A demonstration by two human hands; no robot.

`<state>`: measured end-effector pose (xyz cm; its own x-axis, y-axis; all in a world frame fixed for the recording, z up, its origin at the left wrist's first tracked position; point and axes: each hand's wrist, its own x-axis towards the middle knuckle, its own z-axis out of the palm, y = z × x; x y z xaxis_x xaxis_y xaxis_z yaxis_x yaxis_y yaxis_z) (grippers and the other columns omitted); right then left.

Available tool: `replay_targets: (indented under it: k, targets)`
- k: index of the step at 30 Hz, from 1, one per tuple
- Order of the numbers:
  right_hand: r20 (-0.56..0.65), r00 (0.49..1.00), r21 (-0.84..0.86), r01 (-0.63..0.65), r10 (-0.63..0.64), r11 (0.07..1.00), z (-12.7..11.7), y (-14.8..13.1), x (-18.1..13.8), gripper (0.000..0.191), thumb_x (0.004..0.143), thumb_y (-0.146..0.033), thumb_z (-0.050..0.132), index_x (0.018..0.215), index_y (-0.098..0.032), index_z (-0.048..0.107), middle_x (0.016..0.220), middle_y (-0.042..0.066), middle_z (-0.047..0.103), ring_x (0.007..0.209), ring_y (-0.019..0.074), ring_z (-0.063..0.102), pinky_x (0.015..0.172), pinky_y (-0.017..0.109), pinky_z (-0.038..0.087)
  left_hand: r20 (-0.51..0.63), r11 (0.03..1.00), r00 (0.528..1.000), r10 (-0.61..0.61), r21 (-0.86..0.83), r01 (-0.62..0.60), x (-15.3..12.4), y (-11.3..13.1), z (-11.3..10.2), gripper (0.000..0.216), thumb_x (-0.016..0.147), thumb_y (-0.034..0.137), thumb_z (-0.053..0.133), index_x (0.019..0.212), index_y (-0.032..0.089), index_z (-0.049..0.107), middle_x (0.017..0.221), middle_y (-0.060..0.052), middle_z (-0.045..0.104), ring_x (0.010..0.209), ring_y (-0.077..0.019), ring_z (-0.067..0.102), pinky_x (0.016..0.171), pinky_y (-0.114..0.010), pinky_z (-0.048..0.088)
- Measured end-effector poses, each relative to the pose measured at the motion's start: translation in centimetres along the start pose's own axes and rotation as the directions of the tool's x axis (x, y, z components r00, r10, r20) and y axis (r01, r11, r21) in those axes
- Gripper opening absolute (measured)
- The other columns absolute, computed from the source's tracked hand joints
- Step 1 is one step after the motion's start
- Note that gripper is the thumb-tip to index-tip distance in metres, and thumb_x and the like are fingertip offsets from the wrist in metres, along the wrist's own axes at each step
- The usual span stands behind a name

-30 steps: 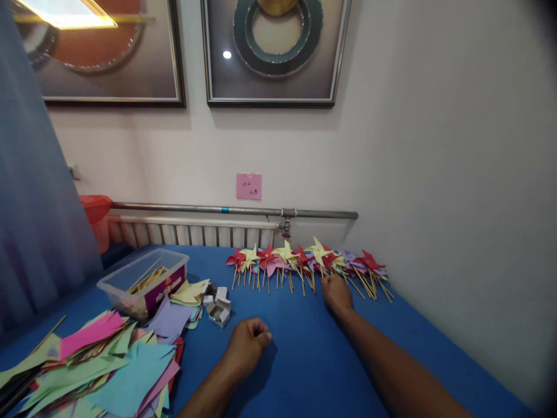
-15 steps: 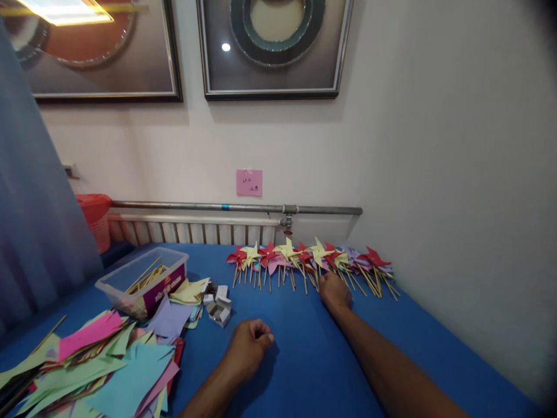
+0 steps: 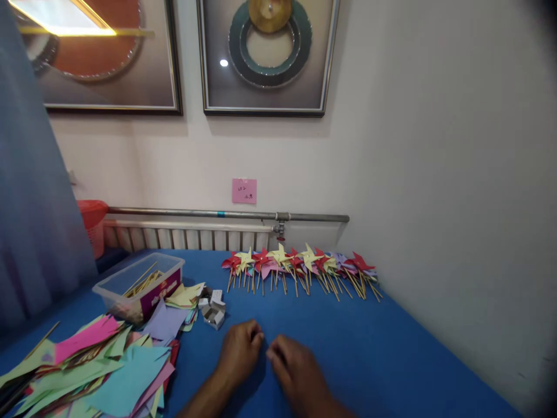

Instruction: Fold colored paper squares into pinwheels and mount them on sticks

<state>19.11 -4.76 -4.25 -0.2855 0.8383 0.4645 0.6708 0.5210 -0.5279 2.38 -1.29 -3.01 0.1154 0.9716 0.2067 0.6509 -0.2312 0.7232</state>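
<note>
My left hand (image 3: 238,353) rests on the blue table (image 3: 374,348) with its fingers curled into a loose fist; I cannot see anything in it. My right hand (image 3: 292,369) lies just right of it, fingers bent and close together, its fingertips almost touching the left hand. A row of paper pinwheels (image 3: 300,266) in red, yellow and purple, on wooden sticks, lies along the far edge of the table, well beyond both hands.
A heap of coloured paper squares (image 3: 96,366) covers the near left. Behind it stand a clear plastic box of wooden sticks (image 3: 140,284) and small white boxes (image 3: 214,309). A radiator with a pipe (image 3: 226,215) runs along the back wall; a wall stands to the right.
My right hand has drawn back from the row of pinwheels and come to rest next to my left hand. The left hand has hardly moved.
</note>
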Motion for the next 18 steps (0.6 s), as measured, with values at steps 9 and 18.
replay_targets:
  k: [9,18]
  targets:
    - [0.067,0.982,-0.182,0.187,-0.177,0.965,3.8,-1.4,-4.5,0.011,0.081,-0.015,0.063,0.081,-0.024,0.057,0.074,-0.003,0.072,0.066,0.0153,0.065,0.069,0.025,0.042,0.137,0.849,0.978,0.156,0.487,-0.204,-0.9,0.2,0.0,0.023,0.096,0.022,0.046,0.093,0.018,0.069,0.091,-0.008,0.075,0.082,-0.02,0.068,0.069,-0.028,0.039]
    - [-0.023,0.998,0.045,-0.05,0.051,0.998,0.1,-3.5,-3.4,0.018,0.095,-0.024,0.05,0.078,-0.023,0.056,0.074,0.001,0.07,0.067,0.0163,0.064,0.065,0.026,0.04,0.321,0.716,0.925,0.205,0.595,-0.365,-1.7,2.2,0.4,0.019,0.093,0.017,0.051,0.099,0.016,0.069,0.098,-0.013,0.073,0.091,-0.0279,0.069,0.076,-0.034,0.046]
